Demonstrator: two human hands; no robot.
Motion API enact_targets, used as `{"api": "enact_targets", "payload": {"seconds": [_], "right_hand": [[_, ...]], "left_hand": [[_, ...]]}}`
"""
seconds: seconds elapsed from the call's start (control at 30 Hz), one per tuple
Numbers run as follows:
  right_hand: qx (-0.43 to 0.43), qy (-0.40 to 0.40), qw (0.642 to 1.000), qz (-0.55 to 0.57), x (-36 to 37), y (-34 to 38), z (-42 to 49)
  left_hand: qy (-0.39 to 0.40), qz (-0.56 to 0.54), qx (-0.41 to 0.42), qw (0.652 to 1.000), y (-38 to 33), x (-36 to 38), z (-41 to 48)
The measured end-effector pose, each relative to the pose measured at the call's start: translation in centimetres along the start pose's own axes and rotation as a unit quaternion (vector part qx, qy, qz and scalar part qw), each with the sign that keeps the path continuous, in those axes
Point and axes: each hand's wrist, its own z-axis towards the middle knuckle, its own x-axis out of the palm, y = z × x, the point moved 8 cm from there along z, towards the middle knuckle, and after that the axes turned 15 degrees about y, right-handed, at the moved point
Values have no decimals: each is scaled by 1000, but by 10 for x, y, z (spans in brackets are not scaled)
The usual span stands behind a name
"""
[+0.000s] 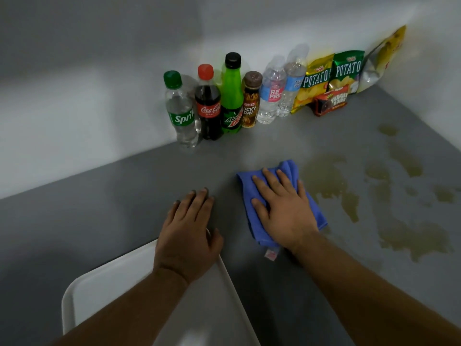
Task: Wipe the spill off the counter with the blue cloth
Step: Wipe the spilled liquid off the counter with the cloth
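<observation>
A folded blue cloth (290, 168) lies flat on the grey counter (124, 196), with a small pink tag at its near end. My right hand (282, 208) presses down on it, palm flat and fingers spread. A yellowish-brown spill (329, 181) spreads in patches over the counter just right of the cloth and on toward the right edge. My left hand (189, 231) rests flat on the counter to the left of the cloth, fingers apart, its heel over the far corner of a white tray.
A white tray (109, 278) sits at the near edge under my left forearm. Several drink bottles (209, 106) stand in a row along the back wall. Snack bags (331, 78) lean in the back right corner.
</observation>
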Motion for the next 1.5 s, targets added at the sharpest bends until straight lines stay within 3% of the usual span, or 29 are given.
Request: {"api": "enact_targets", "payload": {"seconds": [0.1, 0.33, 0.57, 0.83, 1.07, 1.3, 1.5], "right_hand": [[33, 11, 999, -6, 18, 17, -19], [-101, 4, 995, -16, -15, 36, 51], [77, -44, 995, 47, -16, 1, 40], [-62, -10, 998, 3, -13, 26, 53], [38, -33, 997, 53, -20, 5, 49], [-99, 7, 995, -2, -22, 5, 49], [-7, -19, 1000, 23, -30, -16, 61]], "left_hand": [[7, 3, -1, 1000, -1, 0, 2], [16, 14, -3, 1000, -1, 1, 4], [41, 24, -9, 999, 0, 2, 7], [29, 1, 5, 1000, -8, -9, 6], [20, -11, -14, 1000, -14, -20, 9], [29, -19, -37, 999, -19, -26, 54], [29, -32, 20, 999, -30, -25, 103]]}}
